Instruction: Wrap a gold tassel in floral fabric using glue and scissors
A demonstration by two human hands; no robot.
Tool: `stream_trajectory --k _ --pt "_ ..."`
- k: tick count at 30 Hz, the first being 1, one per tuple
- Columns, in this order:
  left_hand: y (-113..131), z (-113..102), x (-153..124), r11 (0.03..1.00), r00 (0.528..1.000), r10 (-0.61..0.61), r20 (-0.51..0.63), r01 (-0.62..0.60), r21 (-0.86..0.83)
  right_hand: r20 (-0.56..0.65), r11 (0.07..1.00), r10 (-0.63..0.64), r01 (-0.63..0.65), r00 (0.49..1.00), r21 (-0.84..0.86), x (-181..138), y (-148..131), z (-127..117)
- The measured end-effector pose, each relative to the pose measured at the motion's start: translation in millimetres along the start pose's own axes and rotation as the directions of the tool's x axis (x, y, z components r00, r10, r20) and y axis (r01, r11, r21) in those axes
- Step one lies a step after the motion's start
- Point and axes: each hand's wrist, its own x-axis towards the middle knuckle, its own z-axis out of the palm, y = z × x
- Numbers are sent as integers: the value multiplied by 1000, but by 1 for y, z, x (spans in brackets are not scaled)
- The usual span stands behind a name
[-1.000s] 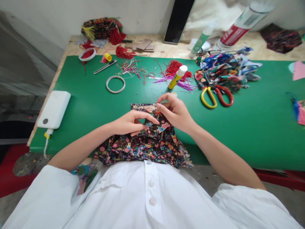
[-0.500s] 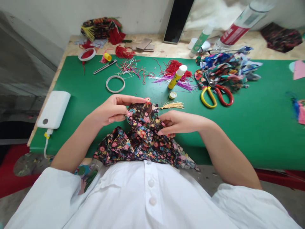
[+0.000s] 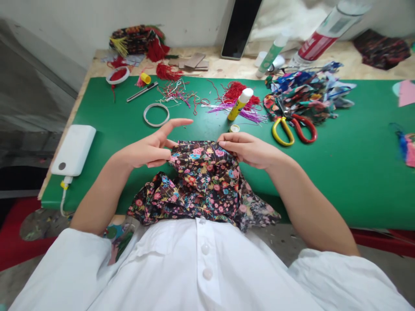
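Observation:
A dark floral cloth [image 3: 204, 181] lies over the near edge of the green mat [image 3: 123, 129] and hangs down toward my lap. My left hand [image 3: 151, 149] pinches the cloth's upper left corner with thumb and bent fingers, its index finger sticking out straight. My right hand [image 3: 251, 149] grips the upper right corner, fingers curled over the edge. Between the two hands the cloth's top edge is stretched flat. A small glue cap [image 3: 234, 128] sits just beyond my right hand.
Behind lie a yellow glue stick [image 3: 240, 105], red and purple threads [image 3: 235, 93], a tape ring [image 3: 156, 115], scissors with yellow and red handles [image 3: 293, 129] and a pile of fabric scraps [image 3: 308, 95]. A white power bank [image 3: 74, 149] rests at the left edge.
The yellow tassel seen beside the cloth half a second ago is out of sight. Both hands have taken the cloth's top corners and spread it flat; my right hand rose toward the far edge.

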Motion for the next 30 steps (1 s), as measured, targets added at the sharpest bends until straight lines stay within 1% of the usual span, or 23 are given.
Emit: stream_trajectory --k 2,4,5,7,9,10,12,14,15,17,18,19,20,21,22,23,24,25,26,27,28,29,30 --pt "0 0 0 997 998 11 70 -16 78 -40 997 -72 70 997 -39 4 4 4" --pt "2 0 0 984 989 -34 146 7 181 -82 986 -137 128 987 -105 9 8 7" --pt "3 1 0 973 984 -67 166 28 229 -105 978 -162 146 981 -147 12 10 9" --pt "5 2 -1 952 980 -121 158 70 298 -147 958 -204 167 968 -231 15 13 11" --pt "7 2 -1 941 983 -129 128 80 328 -157 942 -232 181 960 -284 16 13 12" --pt "7 2 -2 938 985 -120 126 71 338 -142 935 -245 195 959 -296 16 12 12" --pt "6 -1 -3 931 979 -98 177 28 363 -51 920 -272 244 961 -308 13 9 11" --pt "3 -4 -3 921 949 -90 301 -36 388 137 888 -287 317 948 -334 9 6 7" --pt "2 -5 -2 914 921 -97 378 -68 400 253 866 -276 354 927 -352 6 4 6" --pt "-2 -6 -1 901 853 -131 505 -110 420 472 823 -205 412 858 -391 1 0 2" --pt "-3 -5 0 894 828 -151 540 -119 433 547 807 -163 430 821 -405 -2 -2 0" --pt "-4 -4 1 886 814 -170 555 -121 448 586 796 -136 440 799 -414 -4 -4 -2" --pt "-5 -3 2 878 811 -186 554 -116 465 591 794 -132 442 796 -418 -6 -5 -4" --pt "-5 -2 3 871 815 -197 544 -109 479 559 801 -146 429 816 -418 -8 -6 -6" --pt "-5 -1 3 864 823 -203 531 -104 492 487 818 -173 401 856 -413 -9 -7 -10" --pt "-5 -1 4 858 831 -206 516 -100 503 371 835 -212 364 904 -412 -9 -6 -13" --pt "-5 0 4 852 842 -211 497 -91 515 212 851 -249 317 945 -418 -8 -5 -17" --pt "-4 0 4 845 855 -216 472 -78 529 27 859 -286 268 958 -437 -6 -2 -22" --pt "-4 1 4 837 868 -222 443 -63 543 -182 847 -339 215 923 -486 -2 2 -27" --pt "-3 2 4 828 877 -234 419 -46 559 -371 828 -396 152 840 -540 2 7 -31" --pt "-3 3 4 817 875 -260 409 -26 576 -494 807 -439 87 750 -585 8 13 -36" --pt "-2 4 4 804 858 -300 416 -7 595 -555 783 -470 34 686 -621 13 18 -40" --pt "-2 5 4 789 834 -340 434 2 615 -588 765 -494 -2 641 -644 19 24 -44"
